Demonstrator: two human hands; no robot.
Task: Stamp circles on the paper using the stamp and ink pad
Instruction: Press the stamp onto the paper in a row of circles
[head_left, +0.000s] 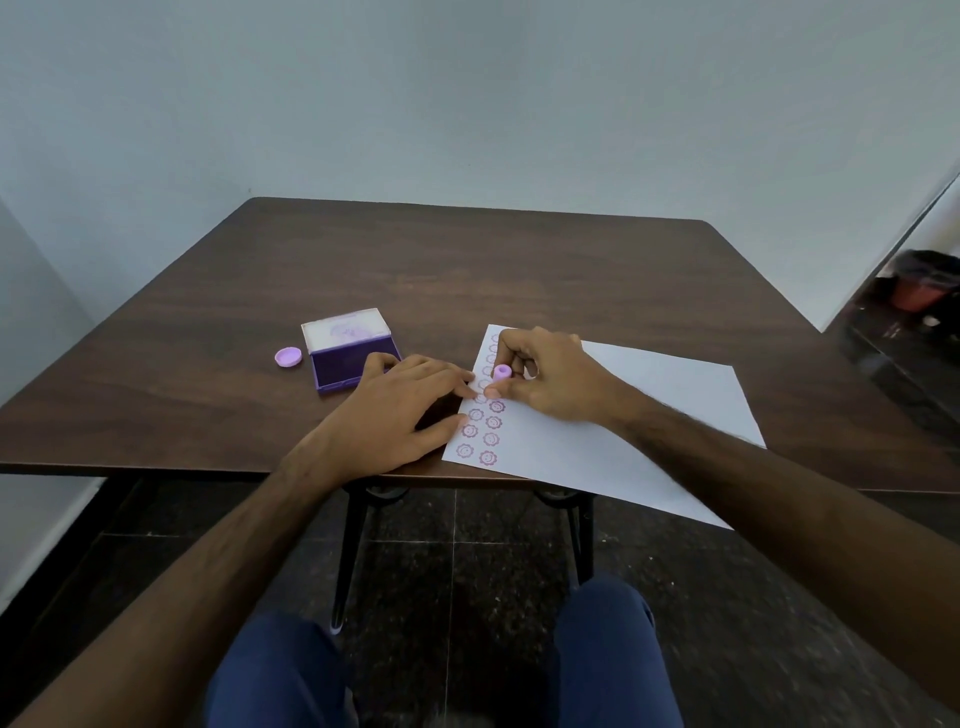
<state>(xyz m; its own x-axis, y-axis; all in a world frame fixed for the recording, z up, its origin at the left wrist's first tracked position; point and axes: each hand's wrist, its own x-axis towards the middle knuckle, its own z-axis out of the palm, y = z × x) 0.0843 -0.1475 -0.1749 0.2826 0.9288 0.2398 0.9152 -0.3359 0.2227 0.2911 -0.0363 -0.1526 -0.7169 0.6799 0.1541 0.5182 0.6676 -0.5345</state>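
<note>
A person sits at a dark wooden desk (467, 270), seen from above their own head, both bare forearms reaching in from the bottom of the frame.

At centre, the right hand (550, 379) pinches a small lilac stamp (502, 372) between thumb and curled fingers (511, 345), closed firmly around it. The stamp stands upright over the left part of a white paper (665, 410); whether its face is touching the sheet cannot be told.

The paper lies at centre right, its near corner hanging over the desk's front edge. Two columns of purple round prints (488, 439) run up its left margin; the stamp sits at the top of the shorter second column, likely placing the next print there.

The left hand (395, 410) lies flat, fingers spread and holding nothing, fingertips pressing the paper's left edge, seemingly to stop it sliding.

Just left of that hand, centre left, a purple ink pad (353, 364) sits open with its lid raised, close by for re-inking. A small lilac cap (288, 357) rests on the desk beside it, probably the stamp's cover, set aside.

Most of the sheet is blank.
</note>
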